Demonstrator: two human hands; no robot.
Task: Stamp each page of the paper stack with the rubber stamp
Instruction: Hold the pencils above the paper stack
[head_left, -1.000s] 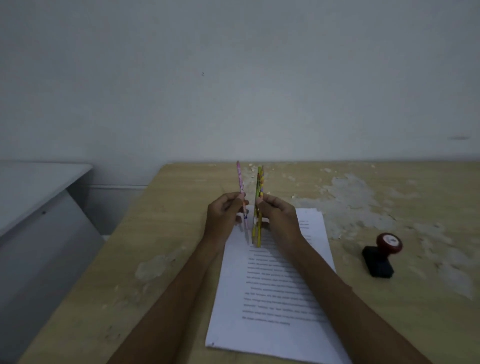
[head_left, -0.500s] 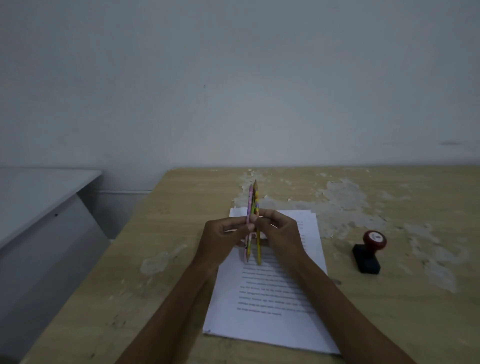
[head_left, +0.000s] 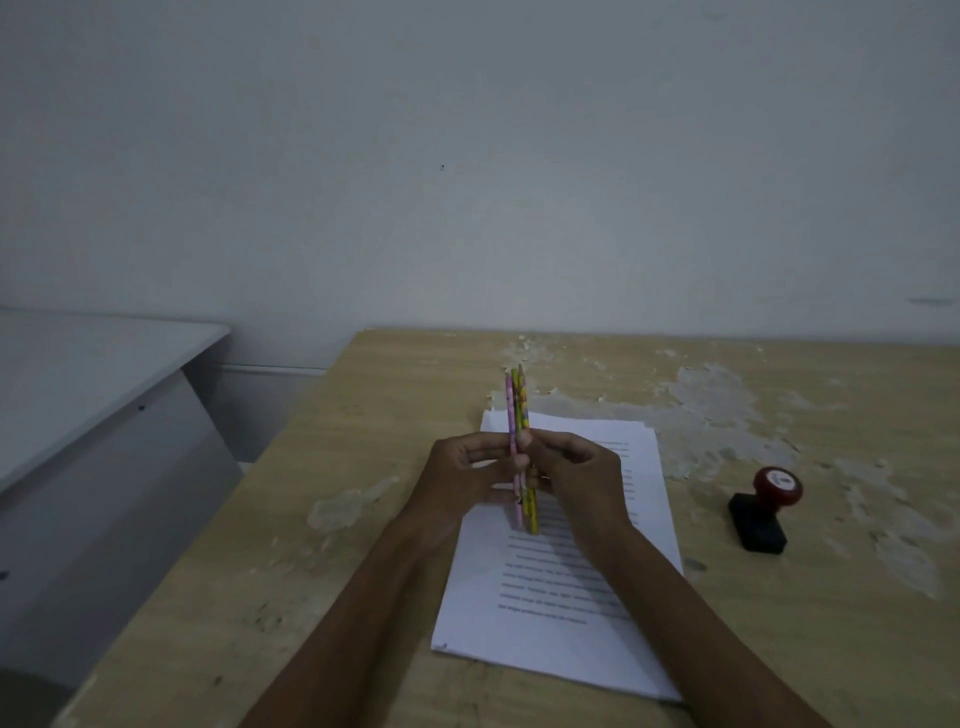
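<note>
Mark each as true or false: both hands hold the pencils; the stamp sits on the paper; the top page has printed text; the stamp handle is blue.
1. The left hand and right hand both hold the pencils: true.
2. The rubber stamp sits on the paper stack: false, it stands on the wooden table, to the right of the stack.
3. The top page has printed text: true.
4. The stamp's handle is blue: false, it is red.

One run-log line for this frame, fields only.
left hand: holds pink pencil | right hand: holds yellow-green pencils | red-knobbed black rubber stamp: untouched on table | white paper stack: unstamped
</note>
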